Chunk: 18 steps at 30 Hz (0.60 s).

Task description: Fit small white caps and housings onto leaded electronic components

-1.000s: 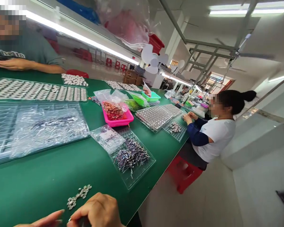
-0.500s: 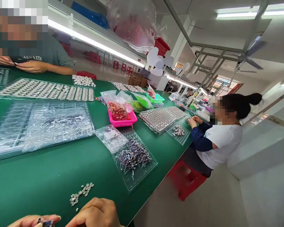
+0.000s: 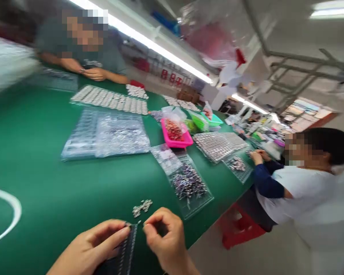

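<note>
My left hand [image 3: 91, 244] is closed on a dark strip [image 3: 128, 250] with a row of small pale marks along it, held at the bottom of the view. To its right, my right hand [image 3: 167, 236] pinches thumb and forefinger together by the strip's top end. Whatever tiny piece sits between those fingertips is blurred. Just beyond my hands, small silvery ring-shaped parts [image 3: 142, 208] lie in a loose cluster on the green table [image 3: 88, 191]. Behind my right hand is a clear tray [image 3: 196, 206] heaped with small wired parts [image 3: 187, 181].
A pink basket [image 3: 179, 143] of orange-red parts stands mid-table. Stacked clear trays [image 3: 80, 133] carry a plastic bag [image 3: 122, 133]. White parts fill another tray [image 3: 109, 100]. Co-workers sit across [image 3: 83, 49] and at right [image 3: 298, 187]. A white curved band [image 3: 15, 208] lies at left.
The view has swung left and down, so the table things appear further right. Both my hands have come more fully into view, and the dark strip in my left hand now shows.
</note>
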Each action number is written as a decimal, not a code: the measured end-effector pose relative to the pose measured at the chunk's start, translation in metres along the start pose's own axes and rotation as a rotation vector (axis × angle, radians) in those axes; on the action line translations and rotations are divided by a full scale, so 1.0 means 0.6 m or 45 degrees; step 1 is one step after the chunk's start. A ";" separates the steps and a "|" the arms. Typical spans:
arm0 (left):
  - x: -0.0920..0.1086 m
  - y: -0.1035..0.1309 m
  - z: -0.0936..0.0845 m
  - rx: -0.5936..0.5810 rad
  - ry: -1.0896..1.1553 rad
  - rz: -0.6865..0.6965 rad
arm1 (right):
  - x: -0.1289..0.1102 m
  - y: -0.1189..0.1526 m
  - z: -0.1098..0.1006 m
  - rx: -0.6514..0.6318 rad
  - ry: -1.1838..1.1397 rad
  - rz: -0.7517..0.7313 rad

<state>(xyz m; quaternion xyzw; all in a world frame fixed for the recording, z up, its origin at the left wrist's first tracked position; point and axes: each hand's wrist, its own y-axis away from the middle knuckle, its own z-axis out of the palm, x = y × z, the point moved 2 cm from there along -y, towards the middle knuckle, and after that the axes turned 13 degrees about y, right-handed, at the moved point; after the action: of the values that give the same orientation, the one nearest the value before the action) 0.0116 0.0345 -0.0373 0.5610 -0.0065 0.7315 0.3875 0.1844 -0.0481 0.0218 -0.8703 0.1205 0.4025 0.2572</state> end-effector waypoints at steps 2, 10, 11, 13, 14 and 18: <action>0.049 0.026 0.035 -0.012 -0.026 0.006 | -0.002 -0.004 -0.009 -0.107 -0.053 0.040; 0.093 0.053 0.070 0.050 0.113 -0.057 | 0.021 0.002 -0.018 -0.456 -0.391 0.443; 0.090 0.055 0.069 0.041 0.114 -0.066 | 0.020 0.004 -0.020 -0.478 -0.400 0.454; 0.084 0.056 0.068 0.023 0.115 -0.073 | 0.016 0.007 -0.024 -0.496 -0.380 0.451; 0.082 0.057 0.067 0.017 0.121 -0.072 | 0.014 0.008 -0.024 -0.501 -0.364 0.438; 0.075 0.061 0.069 0.003 0.163 -0.073 | 0.008 0.016 -0.019 -0.475 -0.292 0.347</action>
<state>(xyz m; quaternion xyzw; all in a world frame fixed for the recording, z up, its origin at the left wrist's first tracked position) 0.0214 0.0157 0.0310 0.5135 0.0351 0.7545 0.4072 0.1908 -0.0623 0.0212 -0.8270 0.1306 0.5447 0.0477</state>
